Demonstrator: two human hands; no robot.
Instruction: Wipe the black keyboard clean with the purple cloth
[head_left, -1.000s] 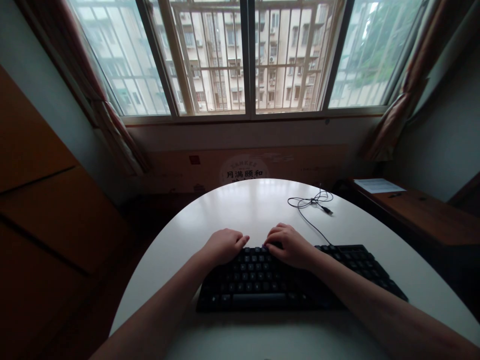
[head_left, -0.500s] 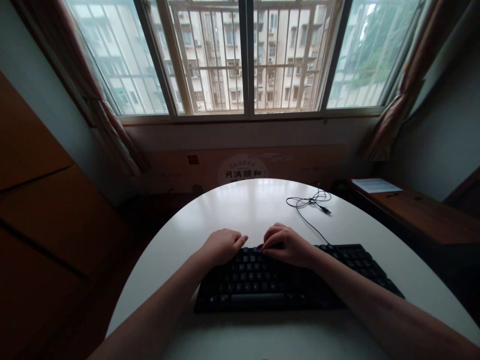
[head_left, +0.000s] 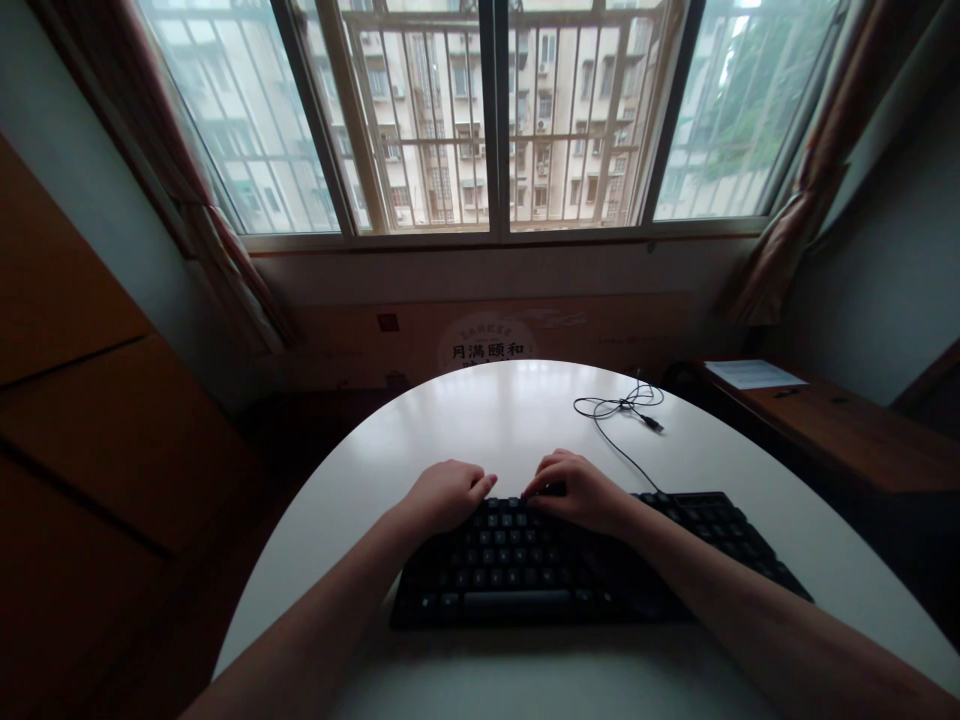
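Near on table (head_left: pixel 510 420): keyboard (head_left: pixel 525 570). My left fingers (head_left: pixel 480 487) curled loose on far-left keys. Right fingers (head_left: pixel 540 482) bunched at far row, grip unclear. Risk: uneven push skids keyboard toward cable (head_left: pixel 619 405), or presses stray keys.

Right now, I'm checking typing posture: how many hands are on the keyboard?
2. The left hand rests at the upper left of the keyboard; the right hand sits beside it on the top rows, near the middle. None looks hidden.

Both the left hand (head_left: pixel 448 493) and the right hand (head_left: pixel 577 491) rest curled on a flat black plastic keyboard (head_left: pixel 592 562) on a round white table (head_left: pixel 495 415).
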